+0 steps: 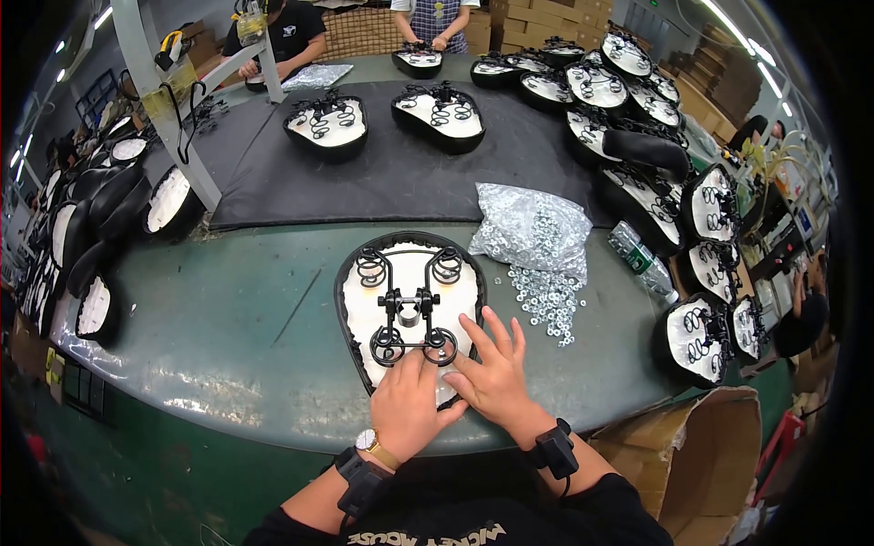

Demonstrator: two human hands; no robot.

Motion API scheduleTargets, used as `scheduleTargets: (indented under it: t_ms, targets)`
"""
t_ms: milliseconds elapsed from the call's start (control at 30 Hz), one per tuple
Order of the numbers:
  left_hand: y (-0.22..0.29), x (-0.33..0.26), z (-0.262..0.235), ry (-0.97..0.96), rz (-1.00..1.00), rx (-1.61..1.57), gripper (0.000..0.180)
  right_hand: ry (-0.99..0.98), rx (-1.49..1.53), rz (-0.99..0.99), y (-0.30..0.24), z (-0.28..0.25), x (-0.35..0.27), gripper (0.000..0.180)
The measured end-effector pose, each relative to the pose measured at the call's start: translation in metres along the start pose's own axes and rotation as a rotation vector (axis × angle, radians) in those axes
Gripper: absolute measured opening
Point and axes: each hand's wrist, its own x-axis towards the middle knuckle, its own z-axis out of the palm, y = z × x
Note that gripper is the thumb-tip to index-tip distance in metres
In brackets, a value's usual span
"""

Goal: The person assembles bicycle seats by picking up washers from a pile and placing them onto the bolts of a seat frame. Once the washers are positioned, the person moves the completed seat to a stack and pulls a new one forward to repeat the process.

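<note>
A black bicycle saddle [407,268] lies upside down on the green table in front of me, its white base facing up. A black wire frame [409,300] with coil springs and a central clamp sits on that base. My left hand [405,405] is at the near edge, fingers stretched over the base beside the near springs, some tips hidden by the wire. My right hand [494,382] is open, with its index finger at the near right spring [441,346] and the other fingers spread. A small silvery nut shows inside that spring.
A clear plastic bag [533,227] of nuts lies to the right, with loose nuts [546,305] spilled before it. Beyond it are a plastic bottle [643,262] and piled saddles [696,341]. Two saddles [440,116] rest on the black mat. A cardboard box [683,455] stands near right; co-workers are opposite.
</note>
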Motion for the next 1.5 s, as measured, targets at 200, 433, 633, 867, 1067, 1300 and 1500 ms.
scheduleTargets:
  t_ms: [200,433,633,867,1067,1300,1500]
  targets:
    - [0.000,-0.001,-0.004,-0.017,0.019,0.014,0.075,-0.010,0.057,-0.087,0.003,0.001,-0.012,0.038]
    - [0.000,-0.002,-0.003,-0.013,-0.004,-0.011,0.081,0.043,0.013,0.070,-0.014,-0.002,-0.003,0.035]
    - [-0.001,-0.003,0.000,-0.001,0.007,-0.023,0.083,0.024,0.070,-0.070,-0.006,-0.011,-0.011,0.042]
    - [-0.004,-0.008,-0.004,-0.068,-0.037,-0.026,0.088,0.056,0.043,-0.089,-0.007,-0.021,-0.014,0.036]
    - [-0.007,-0.013,0.003,-0.052,0.066,0.054,0.097,0.068,-0.168,0.355,0.102,-0.012,-0.034,0.032]
    - [-0.001,-0.020,-0.022,-0.138,0.134,0.042,0.084,0.106,-0.295,0.151,0.132,-0.007,-0.035,0.014]
    - [0.000,-0.032,-0.038,-0.082,0.075,-0.262,0.035,0.005,-0.377,0.029,0.142,-0.018,-0.021,0.007]
